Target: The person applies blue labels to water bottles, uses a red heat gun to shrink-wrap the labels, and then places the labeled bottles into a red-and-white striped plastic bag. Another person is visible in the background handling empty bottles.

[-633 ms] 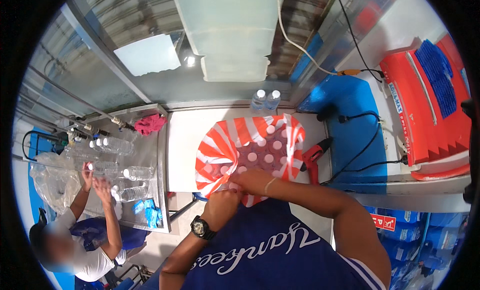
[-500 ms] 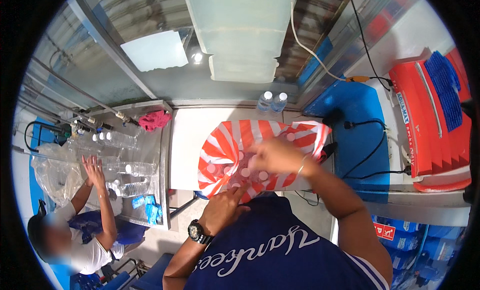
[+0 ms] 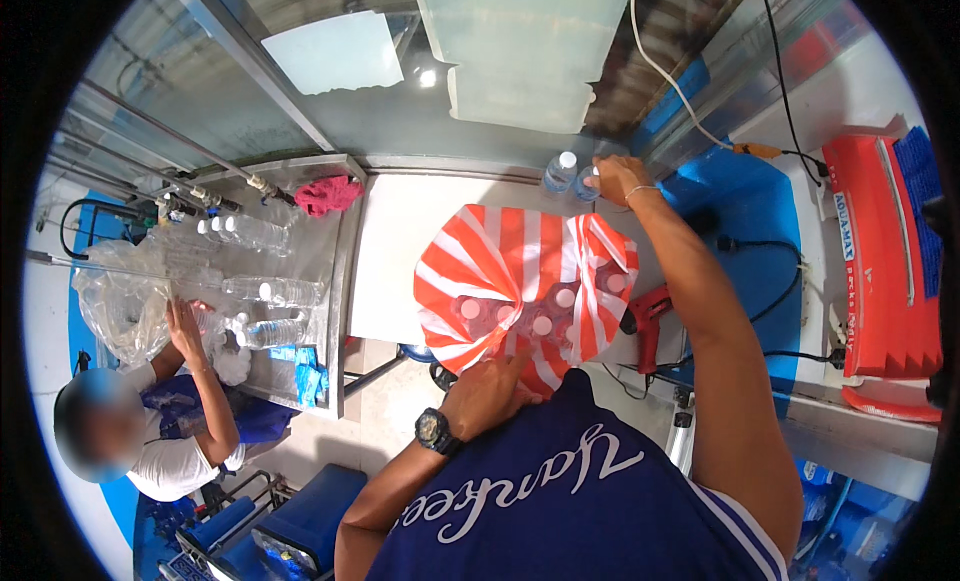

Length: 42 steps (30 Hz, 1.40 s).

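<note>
A red-and-white striped plastic bag (image 3: 500, 243) rests on the white table in front of me. Several clear bottles with pale caps (image 3: 542, 326) stand inside it, partly covered by its folds. At the bag's near edge, my left hand (image 3: 488, 393) has its fingers closed on the plastic; a dark watch is on that wrist. My right hand (image 3: 622, 175) reaches past the bag to the far edge of the table, its fingers around the top of a small clear water bottle (image 3: 587, 187). Touching distance to its left stands a second water bottle (image 3: 560, 173) with a white cap.
At left, a co-worker (image 3: 185, 421) handles clear bottles (image 3: 275, 333) and a clear plastic bag on a metal counter (image 3: 352, 241). A pink cloth (image 3: 328, 195) lies there. Right of my bag are a red pistol-shaped tool (image 3: 650, 326), black cables and a red machine (image 3: 880, 261).
My right hand has left the bag's contents and moved far and right onto a bottle. The striped bag's sides now cover more bottles. The red tool has come into sight.
</note>
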Available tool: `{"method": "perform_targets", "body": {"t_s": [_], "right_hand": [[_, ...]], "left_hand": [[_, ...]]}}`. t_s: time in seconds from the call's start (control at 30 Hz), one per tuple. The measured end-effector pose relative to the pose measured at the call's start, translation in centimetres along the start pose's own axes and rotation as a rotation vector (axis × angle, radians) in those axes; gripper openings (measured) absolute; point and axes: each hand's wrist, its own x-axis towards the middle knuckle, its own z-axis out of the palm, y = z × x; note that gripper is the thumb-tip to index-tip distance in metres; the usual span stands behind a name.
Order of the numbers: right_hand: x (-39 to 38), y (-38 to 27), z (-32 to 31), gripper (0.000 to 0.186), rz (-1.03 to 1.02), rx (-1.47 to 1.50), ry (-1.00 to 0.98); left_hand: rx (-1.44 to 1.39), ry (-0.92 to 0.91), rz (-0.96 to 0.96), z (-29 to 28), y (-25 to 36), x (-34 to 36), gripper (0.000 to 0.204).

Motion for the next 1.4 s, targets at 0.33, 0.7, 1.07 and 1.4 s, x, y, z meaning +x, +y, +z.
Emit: {"method": "perform_targets", "body": {"t_s": [0.33,0.7,1.07,1.4], "right_hand": [[-27.8,-6.4,-14.9,0.041,0.046,0.458,0.677],[-29.2,-15.9,-1.9,0.029,-0.495,0.254,0.239],[-22.1,-17.8,9.8,0.039,-0.463,0.170,-0.052],[-19.4,-14.6,2.9,0.022,-0.538,0.324,-0.261]], "left_hand": [[-0.120,-0.219,0.129,1.6,-1.5,0.3,0.054],[0.181,-0.118,0.346,4.1,-2.1,0.2,0.043],[0.233,-0.110,0.346,4.2,-2.0,0.0,0.050],[0.015,0.337,0.387,-0.2,0.0,-1.3,0.048]]}}
